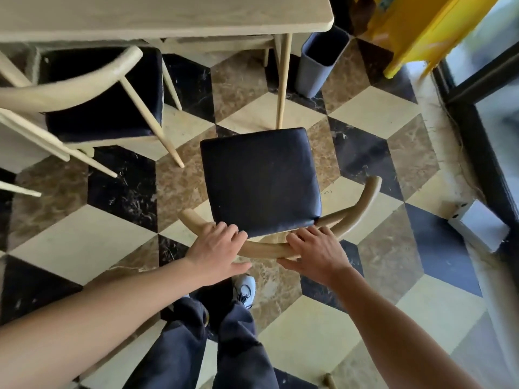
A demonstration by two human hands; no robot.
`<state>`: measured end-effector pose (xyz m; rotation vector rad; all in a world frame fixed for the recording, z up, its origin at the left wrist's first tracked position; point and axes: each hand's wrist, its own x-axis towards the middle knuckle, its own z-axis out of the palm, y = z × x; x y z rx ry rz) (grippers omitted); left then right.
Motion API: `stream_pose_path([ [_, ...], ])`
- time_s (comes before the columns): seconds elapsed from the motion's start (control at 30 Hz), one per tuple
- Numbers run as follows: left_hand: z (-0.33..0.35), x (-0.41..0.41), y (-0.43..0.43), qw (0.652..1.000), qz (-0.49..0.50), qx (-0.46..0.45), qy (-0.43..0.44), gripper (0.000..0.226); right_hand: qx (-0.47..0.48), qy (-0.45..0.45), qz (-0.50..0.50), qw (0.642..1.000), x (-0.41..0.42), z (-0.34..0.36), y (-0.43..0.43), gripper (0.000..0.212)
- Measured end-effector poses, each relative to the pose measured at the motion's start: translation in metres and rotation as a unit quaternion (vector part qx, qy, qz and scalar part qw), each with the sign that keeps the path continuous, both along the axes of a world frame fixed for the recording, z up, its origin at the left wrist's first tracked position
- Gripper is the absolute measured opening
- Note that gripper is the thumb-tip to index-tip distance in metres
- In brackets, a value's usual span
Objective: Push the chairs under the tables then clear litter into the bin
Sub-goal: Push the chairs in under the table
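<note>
A wooden chair point(259, 178) with a black padded seat and a curved backrest stands on the floor in front of me, out from the table point(168, 15). Its seat front sits near the table's right leg point(282, 88). My left hand point(217, 252) grips the left part of the curved backrest. My right hand point(316, 255) holds the same backrest rail just to the right. A second chair point(104, 91) of the same kind sits at the left, its seat partly under the table edge. A grey bin point(320, 63) stands beside the table's right end.
The floor is a cube-pattern of black, brown and cream tiles. A yellow object point(421, 29) leans at the upper right. A dark-framed glass door point(483, 113) runs along the right side, with a white bracket point(474, 220) at its base. My legs and a shoe point(244, 290) are below.
</note>
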<state>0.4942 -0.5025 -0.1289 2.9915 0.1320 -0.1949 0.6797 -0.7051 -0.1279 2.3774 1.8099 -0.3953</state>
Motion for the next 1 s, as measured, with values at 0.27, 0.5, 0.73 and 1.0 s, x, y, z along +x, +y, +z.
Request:
stream_pose_path([
  [0.27, -0.037, 0.016, 0.011, 0.997, -0.044, -0.042, -0.048, 0.067, 0.102, 0.002, 0.078, 0.992, 0.03, -0.024, 0.0, 0.062],
  [0.5, -0.043, 0.018, 0.036, 0.99, -0.093, -0.056, -0.094, 0.066, 0.123, 0.024, 0.058, 0.99, 0.028, -0.031, 0.01, 0.071],
  [0.73, -0.041, 0.017, 0.07, 0.991, -0.076, -0.052, -0.101, 0.06, 0.098, 0.014, 0.046, 0.994, 0.024, -0.019, 0.045, 0.071],
  [1.0, -0.038, 0.028, 0.115, 0.99, -0.061, -0.031, -0.12, 0.06, 0.115, -0.005, 0.054, 0.992, 0.036, -0.025, 0.091, 0.07],
])
